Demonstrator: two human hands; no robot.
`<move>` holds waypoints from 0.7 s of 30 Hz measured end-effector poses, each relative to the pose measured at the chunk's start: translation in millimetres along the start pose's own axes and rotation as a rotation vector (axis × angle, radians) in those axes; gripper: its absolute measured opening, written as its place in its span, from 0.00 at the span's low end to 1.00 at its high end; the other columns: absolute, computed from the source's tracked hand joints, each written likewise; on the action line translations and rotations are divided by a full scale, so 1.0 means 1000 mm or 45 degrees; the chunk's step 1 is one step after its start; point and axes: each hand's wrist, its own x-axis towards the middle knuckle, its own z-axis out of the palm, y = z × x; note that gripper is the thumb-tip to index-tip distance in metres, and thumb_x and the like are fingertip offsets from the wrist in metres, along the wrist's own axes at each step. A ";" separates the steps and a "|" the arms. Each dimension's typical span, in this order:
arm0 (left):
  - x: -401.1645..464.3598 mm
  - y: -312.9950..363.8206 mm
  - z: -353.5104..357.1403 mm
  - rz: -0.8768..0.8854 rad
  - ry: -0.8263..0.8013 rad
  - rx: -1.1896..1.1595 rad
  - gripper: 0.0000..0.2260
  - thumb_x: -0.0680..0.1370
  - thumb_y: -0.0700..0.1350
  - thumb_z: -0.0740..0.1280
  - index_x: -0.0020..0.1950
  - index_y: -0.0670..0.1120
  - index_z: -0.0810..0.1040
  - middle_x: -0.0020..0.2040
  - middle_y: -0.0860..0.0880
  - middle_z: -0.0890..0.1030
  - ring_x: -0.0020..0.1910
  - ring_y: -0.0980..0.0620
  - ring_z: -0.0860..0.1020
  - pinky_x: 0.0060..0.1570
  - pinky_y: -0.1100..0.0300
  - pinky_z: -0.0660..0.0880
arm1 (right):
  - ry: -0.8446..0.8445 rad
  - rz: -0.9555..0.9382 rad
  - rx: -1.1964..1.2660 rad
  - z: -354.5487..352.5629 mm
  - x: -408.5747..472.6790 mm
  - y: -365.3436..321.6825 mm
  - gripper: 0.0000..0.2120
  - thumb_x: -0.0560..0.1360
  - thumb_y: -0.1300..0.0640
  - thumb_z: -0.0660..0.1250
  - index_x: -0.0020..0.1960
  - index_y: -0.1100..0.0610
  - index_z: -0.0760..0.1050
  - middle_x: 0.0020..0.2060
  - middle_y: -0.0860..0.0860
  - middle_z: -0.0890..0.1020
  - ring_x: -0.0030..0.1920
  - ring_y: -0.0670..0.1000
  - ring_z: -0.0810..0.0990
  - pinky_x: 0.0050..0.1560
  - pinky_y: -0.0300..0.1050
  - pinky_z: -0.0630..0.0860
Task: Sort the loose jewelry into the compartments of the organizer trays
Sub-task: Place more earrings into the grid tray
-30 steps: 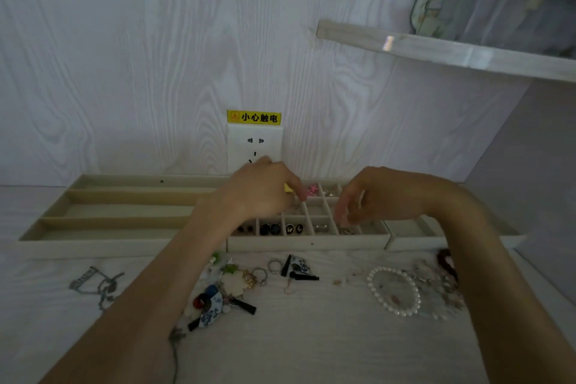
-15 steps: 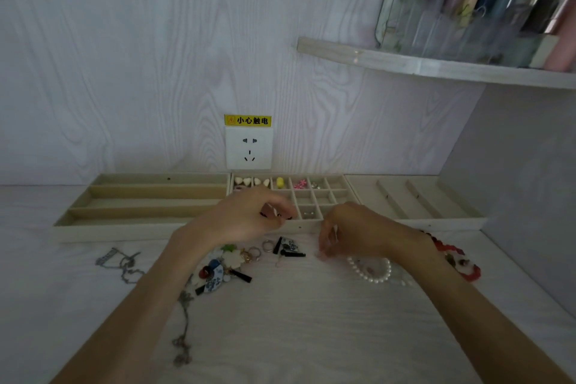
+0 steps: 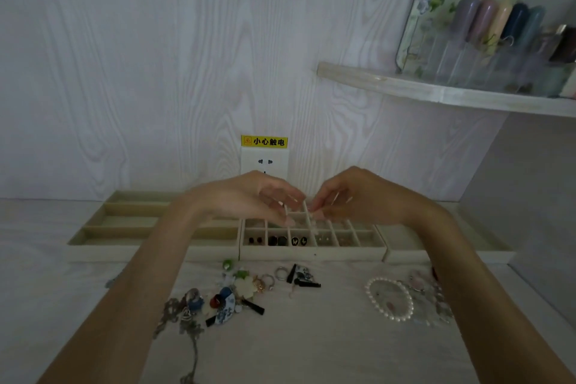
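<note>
Pale wood-grain covers the tabletop (image 3: 311,346) and the wall behind it, and three cream organizer trays stand in a row against that wall: a long-slotted tray (image 3: 131,227) on the left, a small-celled grid tray (image 3: 311,254) in the middle, and a third tray (image 3: 486,251) on the right, its near rim reaching close to the side wall. Between the trays' front edge and the person lies an open band of table, partly taken by loose jewelry: a heap of brooches, rings and chain (image 3: 224,299) left of centre, dark clips (image 3: 300,277) just beside it, and a pearl bracelet (image 3: 389,302) to the right next to a blurred pinkish cluster (image 3: 430,296). A shelf (image 3: 436,92) juts from the wall above the right side. Both hands hover over the rear cells of the grid tray, fingertips nearly meeting. The left hand (image 3: 249,196) has its fingers bent downward, and the right hand (image 3: 352,196) has its fingers curled inward; whether either pinches a small piece cannot be made out through the blur. The front row of cells holds dark studs (image 3: 277,240) and pale ones. A wall socket (image 3: 265,162) with a yellow label sits behind the hands.
</note>
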 end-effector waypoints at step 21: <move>0.070 -0.048 0.026 -0.056 0.363 0.082 0.03 0.70 0.48 0.75 0.40 0.55 0.82 0.40 0.55 0.83 0.44 0.59 0.81 0.55 0.55 0.77 | 0.145 0.367 0.046 0.000 0.046 0.029 0.10 0.66 0.64 0.75 0.46 0.55 0.81 0.40 0.54 0.84 0.43 0.51 0.83 0.45 0.38 0.76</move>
